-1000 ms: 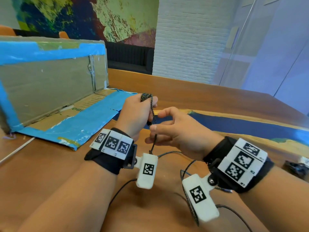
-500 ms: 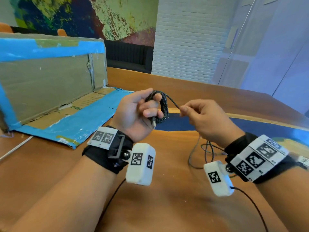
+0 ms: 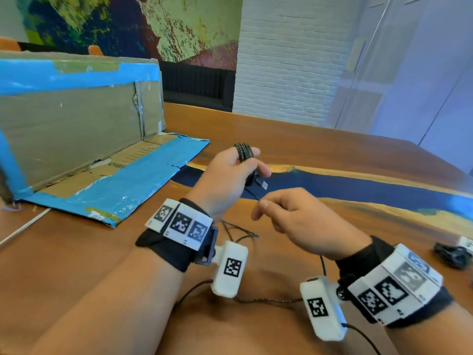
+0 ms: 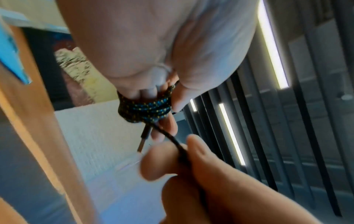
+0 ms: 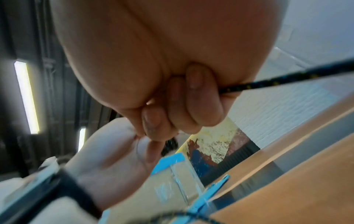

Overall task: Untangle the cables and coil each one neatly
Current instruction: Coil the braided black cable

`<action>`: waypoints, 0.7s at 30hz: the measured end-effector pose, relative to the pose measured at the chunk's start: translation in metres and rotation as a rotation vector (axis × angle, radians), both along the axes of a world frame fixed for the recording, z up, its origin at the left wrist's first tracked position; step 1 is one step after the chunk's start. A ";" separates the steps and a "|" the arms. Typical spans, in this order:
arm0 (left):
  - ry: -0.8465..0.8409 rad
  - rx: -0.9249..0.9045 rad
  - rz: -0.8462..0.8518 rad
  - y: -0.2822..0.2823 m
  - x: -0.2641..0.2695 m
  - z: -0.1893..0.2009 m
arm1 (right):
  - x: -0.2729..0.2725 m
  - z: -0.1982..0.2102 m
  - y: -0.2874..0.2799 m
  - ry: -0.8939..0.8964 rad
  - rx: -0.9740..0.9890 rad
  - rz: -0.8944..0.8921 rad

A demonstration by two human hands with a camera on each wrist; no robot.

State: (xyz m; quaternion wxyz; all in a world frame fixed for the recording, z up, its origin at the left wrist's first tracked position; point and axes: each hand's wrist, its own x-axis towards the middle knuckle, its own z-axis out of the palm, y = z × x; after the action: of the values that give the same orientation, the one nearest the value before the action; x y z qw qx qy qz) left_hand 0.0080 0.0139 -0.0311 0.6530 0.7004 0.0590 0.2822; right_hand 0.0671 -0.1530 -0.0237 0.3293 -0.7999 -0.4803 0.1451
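braided speckled cable (image 4: 145, 109) looped round left hand (image 3: 225, 180), right hand (image 3: 294, 221) pinching strand

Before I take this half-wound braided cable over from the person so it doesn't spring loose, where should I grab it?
Probably at the wound loops themselves, pinched across all the turns, coming in from the side away from the left hand. The turns sit bunched around its fingers, so one grip there holds them together. The plug end sticks out loose below, and the strand pinched by the right hand steadies nothing.

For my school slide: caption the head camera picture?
Left hand holds coiled braided cable; right hand pinches its loose strand.
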 end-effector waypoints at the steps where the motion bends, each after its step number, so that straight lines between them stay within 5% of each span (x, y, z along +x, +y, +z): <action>1: 0.054 0.069 -0.016 -0.003 -0.002 0.001 | 0.004 0.001 -0.006 0.031 0.030 -0.004; 6: 0.285 0.413 -0.136 -0.006 -0.008 0.004 | 0.019 -0.008 -0.025 0.119 0.171 -0.038; 15: 0.429 0.730 -0.128 -0.006 -0.001 -0.007 | 0.029 -0.016 -0.026 -0.258 0.318 -0.196; 18: 0.395 0.750 -0.166 -0.009 -0.006 -0.003 | 0.032 -0.013 -0.026 -0.257 0.301 -0.206; 21: 0.374 0.516 -0.305 -0.005 -0.008 0.001 | 0.033 -0.007 -0.027 -0.106 0.239 -0.175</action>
State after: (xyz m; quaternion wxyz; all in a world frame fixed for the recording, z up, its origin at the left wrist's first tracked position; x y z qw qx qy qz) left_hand -0.0005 0.0088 -0.0304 0.4671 0.8825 -0.0010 0.0541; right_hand 0.1002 -0.1801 -0.0310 0.4079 -0.8003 -0.4392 0.0151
